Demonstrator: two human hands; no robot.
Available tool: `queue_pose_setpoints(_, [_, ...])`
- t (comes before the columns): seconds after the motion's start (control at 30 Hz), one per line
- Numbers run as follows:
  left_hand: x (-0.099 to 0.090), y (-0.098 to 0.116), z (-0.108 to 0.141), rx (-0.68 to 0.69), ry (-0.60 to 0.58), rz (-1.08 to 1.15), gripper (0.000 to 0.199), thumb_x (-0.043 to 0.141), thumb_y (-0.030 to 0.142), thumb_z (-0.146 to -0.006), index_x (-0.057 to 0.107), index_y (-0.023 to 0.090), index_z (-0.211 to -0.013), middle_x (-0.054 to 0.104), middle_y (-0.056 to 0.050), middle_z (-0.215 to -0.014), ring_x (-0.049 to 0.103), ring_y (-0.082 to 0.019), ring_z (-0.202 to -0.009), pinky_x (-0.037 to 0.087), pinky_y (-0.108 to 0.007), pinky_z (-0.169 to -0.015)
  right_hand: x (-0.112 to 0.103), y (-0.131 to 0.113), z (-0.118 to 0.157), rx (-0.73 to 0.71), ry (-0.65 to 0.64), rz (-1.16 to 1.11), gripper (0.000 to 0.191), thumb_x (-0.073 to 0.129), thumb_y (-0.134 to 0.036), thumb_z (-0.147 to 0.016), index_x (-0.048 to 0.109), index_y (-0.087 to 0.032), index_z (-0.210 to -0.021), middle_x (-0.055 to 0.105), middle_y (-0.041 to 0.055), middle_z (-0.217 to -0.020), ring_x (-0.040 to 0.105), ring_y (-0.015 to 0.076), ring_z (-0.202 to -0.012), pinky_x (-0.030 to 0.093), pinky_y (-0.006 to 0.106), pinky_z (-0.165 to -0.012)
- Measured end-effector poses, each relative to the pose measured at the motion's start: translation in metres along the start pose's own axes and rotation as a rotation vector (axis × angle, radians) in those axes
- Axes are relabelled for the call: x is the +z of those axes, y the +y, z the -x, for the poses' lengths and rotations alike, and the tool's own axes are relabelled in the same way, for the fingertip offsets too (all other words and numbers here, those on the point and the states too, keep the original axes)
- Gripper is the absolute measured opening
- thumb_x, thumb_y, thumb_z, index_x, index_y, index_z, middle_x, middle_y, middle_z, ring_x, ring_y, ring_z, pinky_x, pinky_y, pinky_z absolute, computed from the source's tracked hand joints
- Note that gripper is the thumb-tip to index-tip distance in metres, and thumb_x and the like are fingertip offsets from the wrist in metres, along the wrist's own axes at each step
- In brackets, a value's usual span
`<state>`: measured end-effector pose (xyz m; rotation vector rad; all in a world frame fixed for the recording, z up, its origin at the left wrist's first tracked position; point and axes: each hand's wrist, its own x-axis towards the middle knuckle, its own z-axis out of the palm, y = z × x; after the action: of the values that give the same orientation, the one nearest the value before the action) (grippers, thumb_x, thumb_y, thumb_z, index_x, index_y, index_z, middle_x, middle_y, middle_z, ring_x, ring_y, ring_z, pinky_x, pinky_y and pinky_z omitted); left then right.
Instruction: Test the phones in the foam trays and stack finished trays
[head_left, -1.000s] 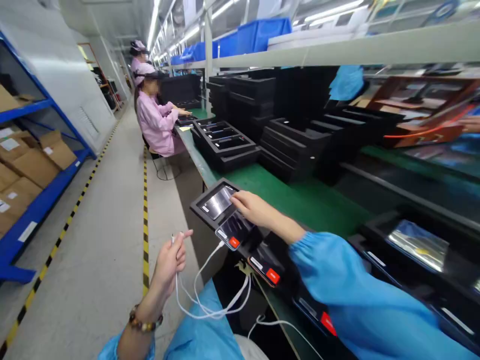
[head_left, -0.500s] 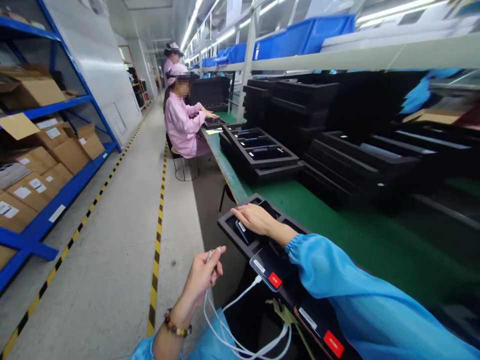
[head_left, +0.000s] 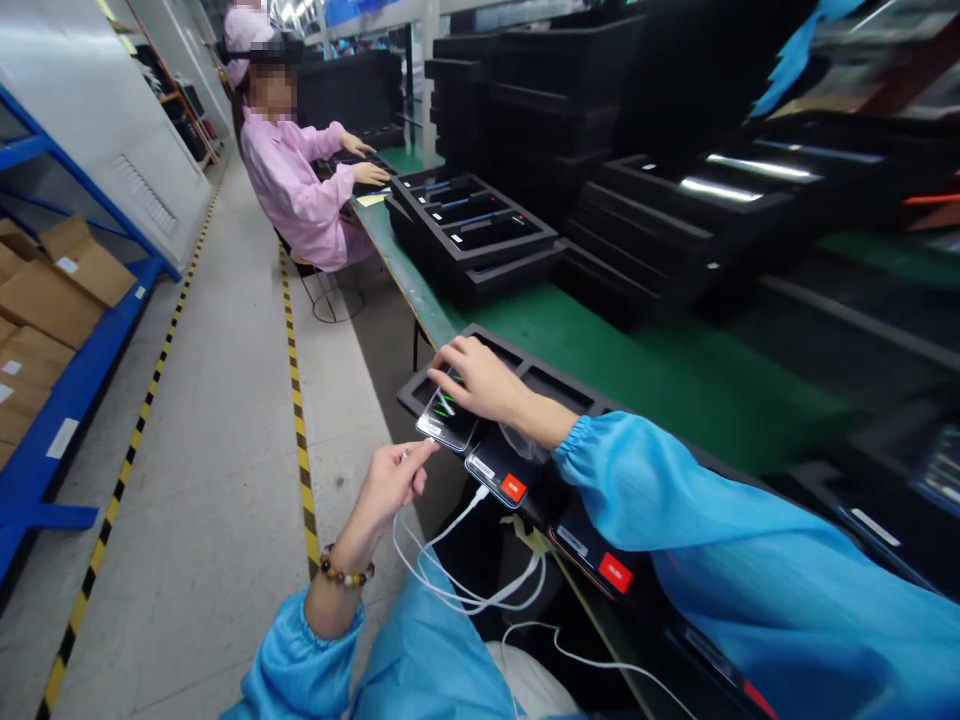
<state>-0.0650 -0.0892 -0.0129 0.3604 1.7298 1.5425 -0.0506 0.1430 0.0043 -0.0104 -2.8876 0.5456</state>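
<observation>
My left hand pinches the end of a white cable at the lower edge of a phone whose screen shows green marks. My right hand lies over the top of that phone, fingers bent around its upper part. The phone sits tilted on the near edge of a black foam tray. Beside it a second phone with a red label has a white cable plugged in. Farther right lies another red-labelled phone.
Foam trays with phones stand on the green table, with black stacks behind. A person in pink sits at the table's far end. Cartons fill a blue shelf at left.
A phone now rests on the tray's near edge under my right hand. My left hand has brought the cable end against it. The view has shifted downward and right.
</observation>
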Motion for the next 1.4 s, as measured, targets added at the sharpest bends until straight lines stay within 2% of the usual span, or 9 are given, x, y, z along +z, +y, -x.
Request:
queue_pose_setpoints(0.07, [-0.001,0.003,-0.003,-0.008,-0.023,-0.02,0.079,0.081,0.085,-0.07,0.083,0.012,-0.1,0.038,0.01,-0.043,0.022,-0.007,-0.042,0.013,-0.025,-0.045,-0.003,0.018,0.009,0.13,0.018,0.041,0.043,0.051,-0.048,-0.112,0.066,-0.015,-0.134,0.064,0.0215,-0.13,0.059,0.0361,-0.121,0.048,0.052,-0.11])
queue_pose_setpoints(0.17, [0.0,0.003,-0.005,-0.024,-0.024,-0.012,0.08,0.082,0.084,-0.07,0.083,0.011,-0.104,0.035,0.011,-0.043,0.021,-0.007,-0.042,0.013,-0.024,-0.045,0.0,0.035,0.017,0.272,-0.02,0.083,0.056,0.065,-0.059,-0.105,0.066,-0.012,-0.136,0.065,0.0231,-0.129,0.061,0.0384,-0.121,0.051,0.051,-0.107])
queue_pose_setpoints(0.27, [0.005,-0.003,-0.004,-0.022,0.034,0.023,0.081,0.084,0.082,-0.069,0.082,0.009,-0.103,0.036,0.012,-0.044,0.022,-0.006,-0.042,0.013,-0.024,-0.045,0.004,0.037,0.017,0.369,-0.048,0.119,0.07,0.066,-0.072,-0.1,0.068,-0.011,-0.133,0.065,0.024,-0.127,0.062,0.0391,-0.121,0.052,0.048,-0.104])
queue_pose_setpoints(0.4, [0.015,-0.012,0.0,-0.013,0.136,0.094,0.081,0.086,0.083,-0.066,0.081,0.009,-0.099,0.036,0.012,-0.043,0.023,-0.006,-0.04,0.014,-0.024,-0.044,0.002,0.027,0.012,0.456,-0.065,0.184,0.073,0.063,-0.075,-0.1,0.07,-0.007,-0.128,0.066,0.0274,-0.128,0.06,0.0415,-0.121,0.049,0.05,-0.104])
queue_pose_setpoints(0.63, [0.025,-0.015,0.0,0.006,0.179,0.221,0.075,0.092,0.081,-0.059,0.077,0.013,-0.088,0.035,0.013,-0.041,0.022,-0.004,-0.037,0.015,-0.022,-0.043,-0.008,0.012,0.015,0.509,-0.068,0.213,0.073,0.059,-0.076,-0.101,0.07,-0.008,-0.126,0.067,0.0273,-0.132,0.056,0.0414,-0.127,0.044,0.05,-0.106])
queue_pose_setpoints(0.83, [0.012,-0.003,-0.006,-0.037,0.106,0.158,0.072,0.097,0.074,-0.056,0.075,0.012,-0.086,0.037,0.013,-0.041,0.022,-0.003,-0.036,0.012,-0.023,-0.043,-0.012,0.014,0.014,0.531,-0.075,0.167,0.067,0.062,-0.068,-0.103,0.068,-0.007,-0.131,0.066,0.0268,-0.138,0.057,0.0405,-0.13,0.044,0.049,-0.109])
queue_pose_setpoints(1.07, [0.002,0.01,-0.014,-0.041,0.05,0.027,0.074,0.094,0.078,-0.057,0.074,0.013,-0.084,0.035,0.012,-0.04,0.022,-0.004,-0.036,0.011,-0.024,-0.044,-0.012,0.024,0.008,0.557,-0.081,0.092,0.069,0.041,-0.067,-0.111,0.071,-0.007,-0.127,0.068,0.0295,-0.135,0.062,0.0419,-0.13,0.044,0.052,-0.11])
queue_pose_setpoints(1.27, [-0.007,0.011,-0.02,-0.013,0.057,-0.001,0.073,0.093,0.079,-0.056,0.072,0.014,-0.082,0.037,0.012,-0.041,0.022,-0.004,-0.037,0.013,-0.024,-0.043,-0.023,0.042,0.008,0.553,-0.148,-0.005,0.046,0.051,-0.057,-0.111,0.076,-0.019,-0.108,0.079,0.017,-0.122,0.073,0.0336,-0.117,0.052,0.041,-0.098])
queue_pose_setpoints(1.4, [-0.012,0.009,-0.023,0.021,0.08,-0.016,0.071,0.091,0.079,-0.058,0.071,0.015,-0.081,0.041,0.01,-0.042,0.026,-0.005,-0.038,0.015,-0.023,-0.044,-0.026,0.049,0.007,0.547,-0.17,-0.042,0.036,0.064,-0.056,-0.106,0.074,-0.022,-0.111,0.081,0.0117,-0.119,0.074,0.0302,-0.115,0.052,0.038,-0.096])
